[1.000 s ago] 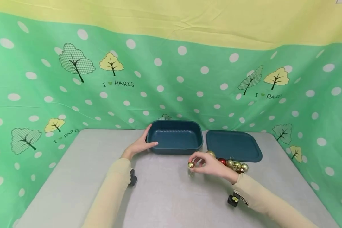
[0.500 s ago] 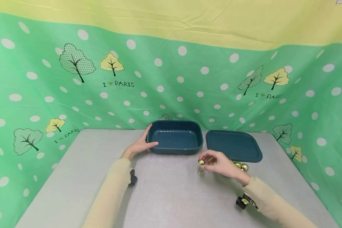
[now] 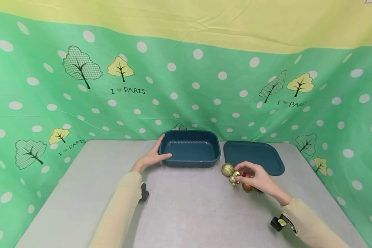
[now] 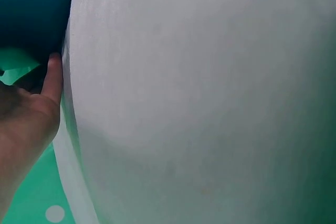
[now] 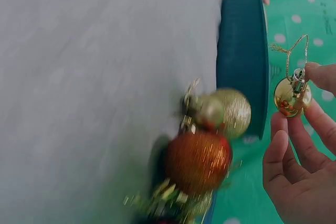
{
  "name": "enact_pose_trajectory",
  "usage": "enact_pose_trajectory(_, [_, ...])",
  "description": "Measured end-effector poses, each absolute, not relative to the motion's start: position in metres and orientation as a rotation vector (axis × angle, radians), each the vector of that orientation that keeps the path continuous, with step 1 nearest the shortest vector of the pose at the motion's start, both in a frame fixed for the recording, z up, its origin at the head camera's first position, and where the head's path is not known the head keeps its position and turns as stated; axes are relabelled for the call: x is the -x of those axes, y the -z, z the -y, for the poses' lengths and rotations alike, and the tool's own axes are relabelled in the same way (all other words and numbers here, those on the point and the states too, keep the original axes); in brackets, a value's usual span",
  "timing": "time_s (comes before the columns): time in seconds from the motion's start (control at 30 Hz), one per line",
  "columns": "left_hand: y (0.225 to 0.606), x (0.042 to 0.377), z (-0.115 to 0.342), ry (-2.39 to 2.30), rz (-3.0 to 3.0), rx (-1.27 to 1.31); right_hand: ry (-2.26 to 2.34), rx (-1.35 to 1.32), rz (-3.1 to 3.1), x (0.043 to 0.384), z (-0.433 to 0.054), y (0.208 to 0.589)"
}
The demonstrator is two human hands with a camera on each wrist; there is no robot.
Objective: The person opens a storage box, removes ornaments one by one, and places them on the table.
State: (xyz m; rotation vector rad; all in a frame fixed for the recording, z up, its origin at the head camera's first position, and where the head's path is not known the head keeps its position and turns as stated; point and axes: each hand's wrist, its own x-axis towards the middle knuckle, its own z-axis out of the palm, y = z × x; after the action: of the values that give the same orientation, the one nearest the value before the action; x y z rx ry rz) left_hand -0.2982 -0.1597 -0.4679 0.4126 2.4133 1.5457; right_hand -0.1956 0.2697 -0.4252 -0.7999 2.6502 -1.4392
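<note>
A dark blue rectangular plastic box stands at the back of the table with its opening upward. My left hand holds its left end, the thumb over the rim and the fingers along the outer wall; in the left wrist view one digit touches the box. My right hand pinches a small shiny gold Christmas bauble with a gold string loop. Below that hand lie other baubles: a large gold glittery bauble, an orange-brown bauble and several smaller ones, partly hidden by the hand.
A dark blue lid lies flat to the right of the box, behind the baubles. The pale grey table reaches back to a green dotted cloth hung behind and at the sides.
My right hand has moved right with the gold bauble, from in front of the box to over the pile, uncovering the large gold bauble. My left hand stays on the box.
</note>
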Motion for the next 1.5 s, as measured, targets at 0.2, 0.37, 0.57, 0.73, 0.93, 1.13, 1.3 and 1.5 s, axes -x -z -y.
enact_pose_trajectory(0.2, [0.474,0.303,0.160,-1.551,-2.408,-0.412,1.452,0.742,-2.739,0.188,-0.293,0.429])
enact_pose_trajectory(0.37, [0.471,0.304,0.161,-1.535,-2.407,-0.439,1.473,0.681,-2.767,0.181,-0.307,0.432])
enact_pose_trajectory(0.57, [0.466,0.303,0.162,-1.518,-2.377,-0.441,1.468,0.617,-2.791,0.177,-0.319,0.439])
enact_pose_trajectory(0.73, [0.449,0.295,0.159,-1.526,-2.345,-0.436,1.458,0.527,-2.833,0.174,-0.329,0.445])
enact_pose_trajectory(0.93, [0.437,0.286,0.156,-1.531,-2.354,-0.448,1.462,0.377,-2.873,0.166,-0.343,0.449])
enact_pose_trajectory(1.13, [0.436,0.285,0.156,-1.541,-2.354,-0.447,1.417,0.247,-2.902,0.162,-0.358,0.450])
enact_pose_trajectory(1.3, [0.435,0.284,0.156,-1.535,-2.364,-0.445,1.342,0.214,-2.922,0.164,-0.364,0.454])
enact_pose_trajectory(1.5, [0.437,0.285,0.156,-1.523,-2.369,-0.444,1.299,0.281,-2.931,0.164,-0.368,0.458])
